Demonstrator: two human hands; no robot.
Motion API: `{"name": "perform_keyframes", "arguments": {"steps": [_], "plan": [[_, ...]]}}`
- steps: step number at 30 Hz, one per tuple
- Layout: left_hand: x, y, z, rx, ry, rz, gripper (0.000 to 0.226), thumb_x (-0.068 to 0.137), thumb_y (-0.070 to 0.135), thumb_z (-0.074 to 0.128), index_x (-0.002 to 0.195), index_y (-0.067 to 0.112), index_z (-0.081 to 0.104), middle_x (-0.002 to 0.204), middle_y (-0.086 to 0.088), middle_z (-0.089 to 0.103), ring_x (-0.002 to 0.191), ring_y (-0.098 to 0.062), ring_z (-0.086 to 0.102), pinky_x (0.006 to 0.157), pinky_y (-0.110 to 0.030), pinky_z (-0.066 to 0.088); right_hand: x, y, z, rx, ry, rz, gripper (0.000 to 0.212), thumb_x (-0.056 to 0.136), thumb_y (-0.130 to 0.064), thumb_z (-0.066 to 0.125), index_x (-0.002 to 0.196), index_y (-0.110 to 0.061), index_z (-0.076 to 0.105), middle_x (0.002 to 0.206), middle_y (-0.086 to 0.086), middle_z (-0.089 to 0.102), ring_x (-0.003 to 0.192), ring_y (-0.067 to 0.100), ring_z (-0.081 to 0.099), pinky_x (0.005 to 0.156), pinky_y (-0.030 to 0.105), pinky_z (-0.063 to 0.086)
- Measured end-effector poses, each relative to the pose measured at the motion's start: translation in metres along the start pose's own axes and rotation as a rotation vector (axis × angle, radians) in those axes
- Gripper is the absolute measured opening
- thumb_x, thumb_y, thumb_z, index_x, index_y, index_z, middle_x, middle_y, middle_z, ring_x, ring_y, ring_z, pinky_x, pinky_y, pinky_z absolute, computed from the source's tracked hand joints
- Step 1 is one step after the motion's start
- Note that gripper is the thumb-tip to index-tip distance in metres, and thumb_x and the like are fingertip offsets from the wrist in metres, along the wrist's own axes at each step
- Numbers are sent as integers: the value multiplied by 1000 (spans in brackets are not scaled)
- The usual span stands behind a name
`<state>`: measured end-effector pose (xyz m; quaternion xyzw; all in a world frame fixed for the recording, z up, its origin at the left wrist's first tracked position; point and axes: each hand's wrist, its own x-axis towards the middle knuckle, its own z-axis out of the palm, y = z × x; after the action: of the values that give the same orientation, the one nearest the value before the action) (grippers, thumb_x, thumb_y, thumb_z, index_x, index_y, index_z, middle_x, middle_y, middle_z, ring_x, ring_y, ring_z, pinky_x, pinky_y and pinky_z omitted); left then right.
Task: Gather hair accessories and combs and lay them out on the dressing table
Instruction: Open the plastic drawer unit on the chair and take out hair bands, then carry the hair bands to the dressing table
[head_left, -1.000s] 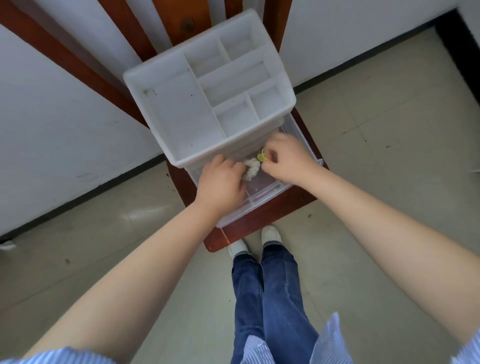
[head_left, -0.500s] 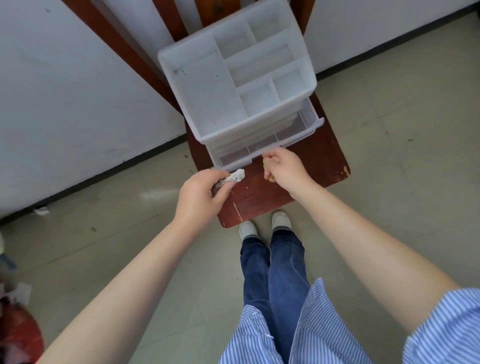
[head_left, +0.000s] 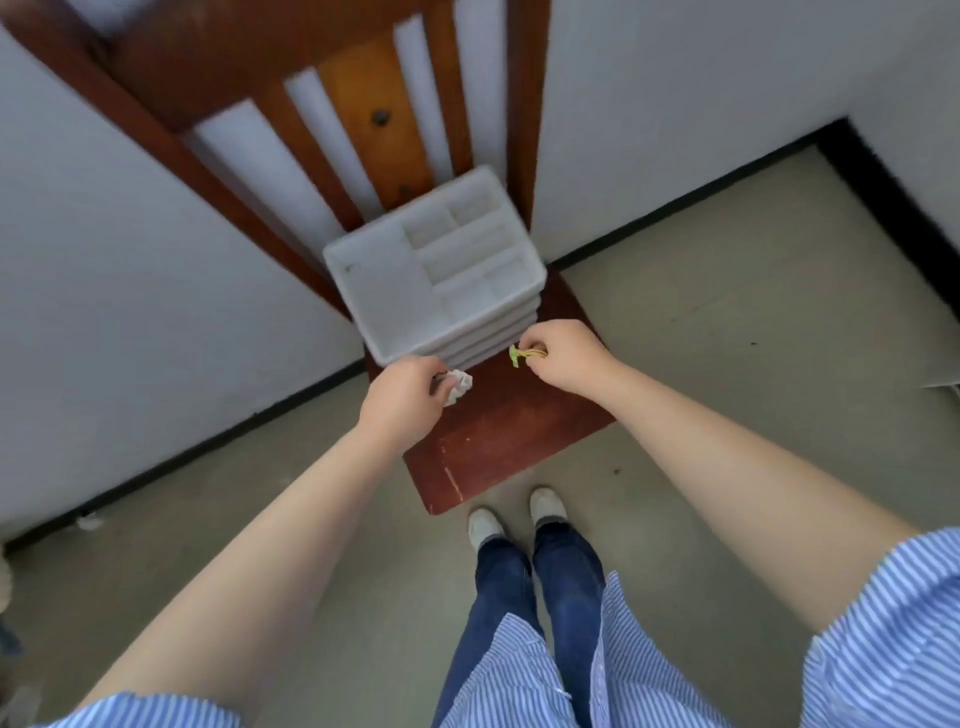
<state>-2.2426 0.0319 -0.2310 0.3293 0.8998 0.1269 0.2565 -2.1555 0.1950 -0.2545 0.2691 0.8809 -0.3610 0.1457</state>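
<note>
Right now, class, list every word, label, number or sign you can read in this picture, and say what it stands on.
None can be read. The white organiser, the chair, the white piece in the left hand, the green piece in the right hand and the striped shirt show no print; the picture is also somewhat blurred.

White walls (head_left: 130, 270), black skirting, grey tiled floor (head_left: 753, 322), reddish wooden chair (head_left: 498, 441)

Both bare arms reach forward, left hand (head_left: 402, 402) and right hand (head_left: 563, 356) with fingers pinched closed
</note>
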Motion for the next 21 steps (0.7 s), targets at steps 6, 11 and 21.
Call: {"name": "perform_keyframes", "arguments": {"steps": [6,11,21], "plan": [[21,148,-39,170,9,369,19,90,15,50,99,8,66,105,-18,66,102,-35,58,78,-37,49,-102,37,-127,-196,367,180,25,85,-4,49,100,-10,68,112,14,66,105,32,58,90,36,52],[-22,309,-42,369,14,825,24,91,11,47,107,14,65,115,-14,61,110,-33,52,87,-36,46,-239,66,-181,-212,795,476,24,85,-3,49,96,-11,69,105,13,69,103,31,56,82,33,48],[-318,486,84,352,-133,1780,22,88,8,51,94,9,72,103,-15,65,103,-33,48,81,-37,46,-618,92,-62,-237,1464,1187,14,73,4,61,75,-4,72,81,16,72,91,31,62,83,37,40]]}}
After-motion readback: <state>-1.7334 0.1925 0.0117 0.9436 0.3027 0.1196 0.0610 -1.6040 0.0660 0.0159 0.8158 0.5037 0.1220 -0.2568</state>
